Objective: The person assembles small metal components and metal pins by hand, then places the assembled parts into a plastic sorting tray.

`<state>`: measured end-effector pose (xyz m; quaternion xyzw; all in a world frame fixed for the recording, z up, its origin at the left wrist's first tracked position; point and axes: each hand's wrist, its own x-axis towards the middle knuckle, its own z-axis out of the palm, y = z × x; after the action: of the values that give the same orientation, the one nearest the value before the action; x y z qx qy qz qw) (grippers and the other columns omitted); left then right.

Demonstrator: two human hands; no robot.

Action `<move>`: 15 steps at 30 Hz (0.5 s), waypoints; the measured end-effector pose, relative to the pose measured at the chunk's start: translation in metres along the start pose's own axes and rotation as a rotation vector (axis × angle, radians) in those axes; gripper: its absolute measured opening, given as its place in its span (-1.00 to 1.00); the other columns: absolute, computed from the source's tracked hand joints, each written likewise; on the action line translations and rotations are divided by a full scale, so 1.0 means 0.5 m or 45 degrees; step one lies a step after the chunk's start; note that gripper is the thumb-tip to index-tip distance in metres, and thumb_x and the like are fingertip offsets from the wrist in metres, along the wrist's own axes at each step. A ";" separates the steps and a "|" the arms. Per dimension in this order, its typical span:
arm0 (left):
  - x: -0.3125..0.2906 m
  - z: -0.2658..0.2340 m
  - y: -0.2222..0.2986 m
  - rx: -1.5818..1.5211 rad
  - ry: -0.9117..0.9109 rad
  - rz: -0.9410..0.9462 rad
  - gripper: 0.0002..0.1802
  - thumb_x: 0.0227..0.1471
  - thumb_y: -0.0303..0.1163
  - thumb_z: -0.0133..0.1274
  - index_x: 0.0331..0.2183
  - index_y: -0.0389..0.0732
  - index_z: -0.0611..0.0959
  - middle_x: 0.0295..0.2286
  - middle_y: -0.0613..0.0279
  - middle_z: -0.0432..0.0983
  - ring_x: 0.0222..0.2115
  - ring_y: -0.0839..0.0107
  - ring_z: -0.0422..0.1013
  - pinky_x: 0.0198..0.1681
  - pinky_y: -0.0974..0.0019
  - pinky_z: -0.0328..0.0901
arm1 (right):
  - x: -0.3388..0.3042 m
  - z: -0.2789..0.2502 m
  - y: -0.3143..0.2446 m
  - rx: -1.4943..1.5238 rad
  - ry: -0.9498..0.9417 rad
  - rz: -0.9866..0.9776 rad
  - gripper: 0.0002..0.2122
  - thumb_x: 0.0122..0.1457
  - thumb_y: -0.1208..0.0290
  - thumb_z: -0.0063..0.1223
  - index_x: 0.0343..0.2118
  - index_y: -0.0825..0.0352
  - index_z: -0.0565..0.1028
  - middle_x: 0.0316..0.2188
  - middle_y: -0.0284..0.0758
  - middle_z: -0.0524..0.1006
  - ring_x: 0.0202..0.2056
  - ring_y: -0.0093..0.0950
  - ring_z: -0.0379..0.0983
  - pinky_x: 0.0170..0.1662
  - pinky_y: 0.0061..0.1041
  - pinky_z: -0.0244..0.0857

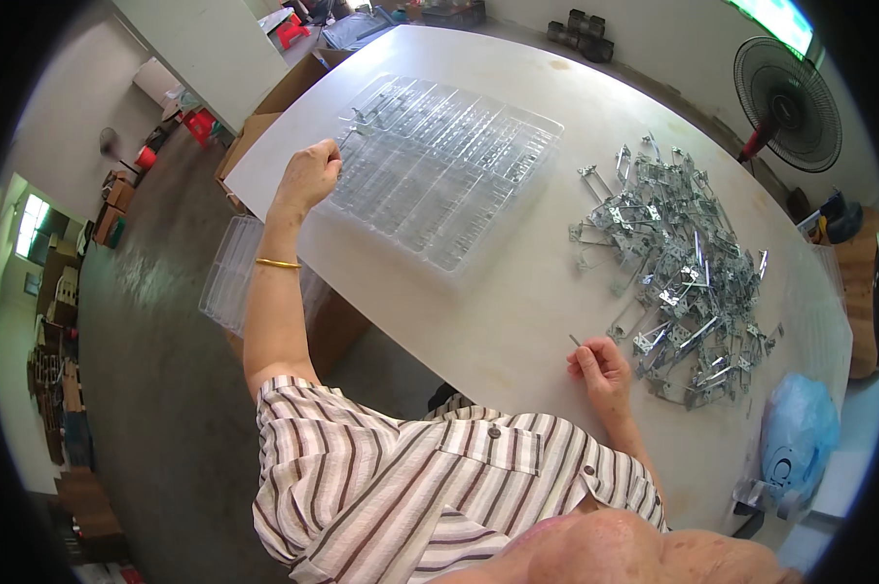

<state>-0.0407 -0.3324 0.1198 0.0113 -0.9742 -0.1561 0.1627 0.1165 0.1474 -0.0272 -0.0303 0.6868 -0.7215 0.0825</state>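
My left hand [310, 177], fingers closed, is over the left edge of a clear plastic tray [439, 258] divided into long rows. It pinches the end of a small silvery metal bracket [360, 127], which lies at the tray's far left corner. Close to the table's front edge, my right hand [600, 373] is closed around a thin metal piece [575, 341]; only its tip sticks out past the thumb. Just beyond and right of that hand spreads a loose pile of silvery metal brackets [688, 277] with rods and small end plates.
Another clear tray [227, 273] sits below the table's left edge, by cardboard boxes [274, 102]. A blue plastic bag [800, 428] rests at the right of the white table [498, 341]. A black fan [787, 105] stands beyond the far right edge.
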 end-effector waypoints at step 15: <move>0.040 0.021 -0.060 0.103 -0.121 0.001 -0.87 -0.04 -0.47 0.01 -0.41 -0.29 0.60 -0.44 -0.12 0.58 -0.33 -0.03 0.53 -0.20 0.07 0.39 | -0.001 0.002 -0.006 -0.013 -0.004 0.015 -0.92 0.29 0.47 0.06 -0.28 0.35 0.47 -0.44 -0.39 0.58 -0.44 -0.68 0.47 -0.36 -0.68 0.38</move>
<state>-0.0637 -0.3593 0.1072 0.0103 -0.9863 -0.1167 0.1158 0.1171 0.1468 -0.0242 -0.0280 0.6906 -0.7174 0.0877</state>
